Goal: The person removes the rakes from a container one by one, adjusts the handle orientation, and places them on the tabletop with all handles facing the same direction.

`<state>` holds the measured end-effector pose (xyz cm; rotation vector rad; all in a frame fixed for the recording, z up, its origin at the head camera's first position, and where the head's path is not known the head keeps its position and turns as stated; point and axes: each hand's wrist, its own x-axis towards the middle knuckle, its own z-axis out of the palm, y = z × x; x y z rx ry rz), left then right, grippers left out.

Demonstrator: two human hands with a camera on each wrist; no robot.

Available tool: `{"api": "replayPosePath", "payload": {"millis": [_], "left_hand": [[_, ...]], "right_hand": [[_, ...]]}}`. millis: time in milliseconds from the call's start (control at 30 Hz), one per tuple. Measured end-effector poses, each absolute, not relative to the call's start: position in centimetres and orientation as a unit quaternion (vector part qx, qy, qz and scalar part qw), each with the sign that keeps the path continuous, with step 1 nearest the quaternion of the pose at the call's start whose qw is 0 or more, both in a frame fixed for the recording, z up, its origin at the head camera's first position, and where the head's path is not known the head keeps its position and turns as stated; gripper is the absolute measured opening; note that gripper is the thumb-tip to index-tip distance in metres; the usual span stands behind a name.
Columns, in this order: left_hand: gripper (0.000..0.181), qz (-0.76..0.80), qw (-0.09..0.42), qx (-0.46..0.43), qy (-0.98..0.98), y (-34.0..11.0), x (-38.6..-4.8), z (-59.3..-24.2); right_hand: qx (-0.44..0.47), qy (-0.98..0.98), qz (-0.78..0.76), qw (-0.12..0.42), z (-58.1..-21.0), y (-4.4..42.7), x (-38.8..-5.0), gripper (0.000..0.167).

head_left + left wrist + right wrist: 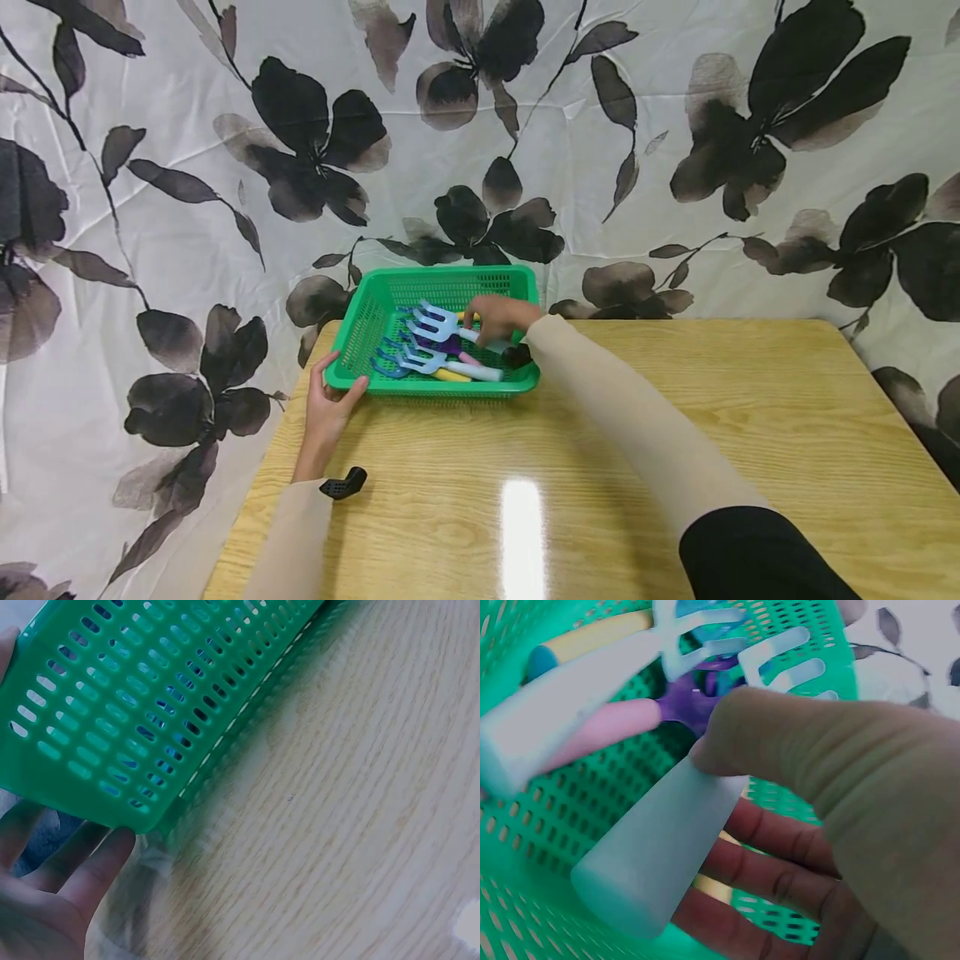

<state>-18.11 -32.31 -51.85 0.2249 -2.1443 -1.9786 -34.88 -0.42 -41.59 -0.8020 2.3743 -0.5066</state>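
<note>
A green plastic basket [431,391] with slotted walls stands at the table's back edge. My left hand [327,417] grips its front left corner; in the left wrist view, fingers touch the basket's outer wall [82,796]. Inside the basket, my right hand [504,318] holds a light-blue toy garden fork [433,325] by its handle [664,844], thumb on top and fingers beneath. Another light-blue fork [480,372] lies nearer the front rim. Beside and under them are a purple tool with a pink handle [604,733] and blue-pronged forks with yellow handles [592,641], partly hidden.
The wooden table [420,492] extends forward and to the right of the basket. A white cloth with dark flowers [225,208] hangs behind the table and along its left side. A black device [345,483] sits at the left wrist.
</note>
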Motion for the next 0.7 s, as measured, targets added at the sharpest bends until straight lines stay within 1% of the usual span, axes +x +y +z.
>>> {"api": "replayPosePath", "payload": {"millis": [167, 300, 467, 533, 700], "left_hand": [[0.076, -0.674, 0.111, 0.082, -0.726, -32.2, -18.1, -52.0], [0.077, -0.671, 0.11, 0.084, -0.729, -32.2, -18.0, -51.9], [0.078, -0.675, 0.102, 0.083, -0.726, -31.6, -17.2, -50.0], [0.077, -0.675, 0.1, 0.082, -0.727, -31.4, -16.9, -49.3], [0.077, -0.669, 0.097, 0.084, -0.733, -31.4, -16.9, -49.3]], "right_hand": [[-0.349, 0.886, -0.207, 0.223, -39.8, 1.4, -35.3, 0.034], [-0.369, 0.876, -0.23, 0.207, -38.0, 3.7, -35.4, 0.034], [-0.367, 0.876, -0.253, 0.185, -36.2, 7.0, -35.2, 0.033], [-0.362, 0.877, -0.263, 0.175, -35.9, 8.4, -35.1, 0.032], [-0.349, 0.877, -0.298, 0.144, -35.6, 12.4, -34.3, 0.035]]}}
